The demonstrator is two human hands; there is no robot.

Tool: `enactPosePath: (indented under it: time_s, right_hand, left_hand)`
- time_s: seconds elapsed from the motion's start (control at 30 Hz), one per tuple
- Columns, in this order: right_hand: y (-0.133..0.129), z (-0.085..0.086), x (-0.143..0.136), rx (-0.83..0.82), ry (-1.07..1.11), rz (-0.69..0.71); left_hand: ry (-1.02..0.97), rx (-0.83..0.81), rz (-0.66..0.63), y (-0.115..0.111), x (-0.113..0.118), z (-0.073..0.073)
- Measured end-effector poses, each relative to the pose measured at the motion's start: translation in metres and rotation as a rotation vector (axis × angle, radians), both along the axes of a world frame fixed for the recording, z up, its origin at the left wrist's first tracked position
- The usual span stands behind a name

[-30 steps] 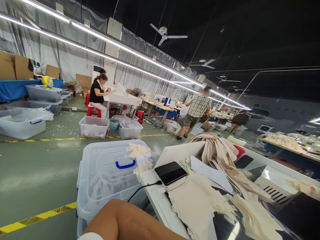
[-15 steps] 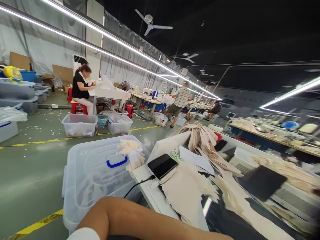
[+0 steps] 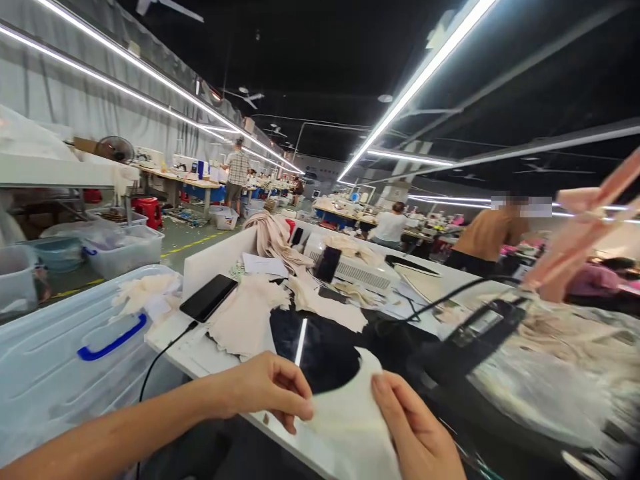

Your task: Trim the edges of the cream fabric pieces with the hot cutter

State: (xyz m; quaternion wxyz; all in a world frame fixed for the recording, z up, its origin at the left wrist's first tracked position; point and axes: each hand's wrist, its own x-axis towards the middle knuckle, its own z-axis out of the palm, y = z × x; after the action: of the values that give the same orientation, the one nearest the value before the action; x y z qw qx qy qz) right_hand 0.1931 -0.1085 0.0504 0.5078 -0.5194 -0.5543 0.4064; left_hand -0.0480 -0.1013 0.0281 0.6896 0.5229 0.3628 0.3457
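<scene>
A cream fabric piece [image 3: 353, 417] with a curved upper edge is at the bottom centre, over the near edge of the white table. My right hand [image 3: 420, 427] pinches its right side between thumb and fingers. At its left edge is my left hand [image 3: 280, 393], with the fingers curled and the thumb and forefinger tips together on the cloth. Just beyond lies a glossy black surface [image 3: 320, 353] that reflects a ceiling light. More cream fabric pieces [image 3: 247, 313] lie behind my left hand, beside a black phone [image 3: 209, 298] on a cable.
A clear lidded bin [image 3: 45, 373] with a blue handle stands against the table's left side. Bunched beige strips [image 3: 273, 233] hang over the far panel. On the right are a black machine arm [image 3: 480, 327] and a plastic-covered heap [image 3: 545, 387]. Several people work farther off.
The view has swung to the right. Both my hands and the cream piece between them have come into view, where only a bent forearm crossed the bottom before.
</scene>
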Motion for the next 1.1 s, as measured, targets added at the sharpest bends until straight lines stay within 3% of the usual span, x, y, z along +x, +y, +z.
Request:
enactPosePath:
  time_s: [0.57,0.77,0.9,1.1]
  right_hand:
    - [0.000,0.001,0.002,-0.106,0.287,-0.037]
    - [0.004,-0.014,0.011,-0.138,0.325,-0.017]
    - [0.004,-0.030,0.018,-0.170,0.331,-0.029]
    - [-0.003,-0.039,0.014,-0.115,0.389,-0.074]
  left_hand:
    - [0.046,-0.003,-0.050,-0.003,0.008,0.019]
    - [0.014,0.018,0.063,-0.003,0.025,0.019]
    - [-0.113,0.029,0.175,0.003,0.036,0.015]
    - [-0.189,0.006,0.191,0.014,0.042,0.005]
